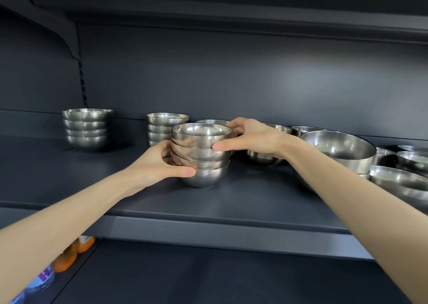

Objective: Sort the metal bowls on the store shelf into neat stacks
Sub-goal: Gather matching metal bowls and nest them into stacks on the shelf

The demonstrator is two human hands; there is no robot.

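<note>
A stack of several small steel bowls stands on the dark shelf, slightly uneven. My left hand grips its lower left side, thumb across the bottom bowl. My right hand holds the top bowl's right rim, thumb on its front. Behind it is another small stack, partly hidden. A third neat stack sits far left. Right of my right wrist are larger bowls, and one more bowl lies under my right hand.
More wide bowls crowd the shelf's right end. An upper shelf hangs overhead, with its bracket at left. On the lower shelf at bottom left are orange-capped bottles. Bare shelf lies between the far-left stack and the middle stacks.
</note>
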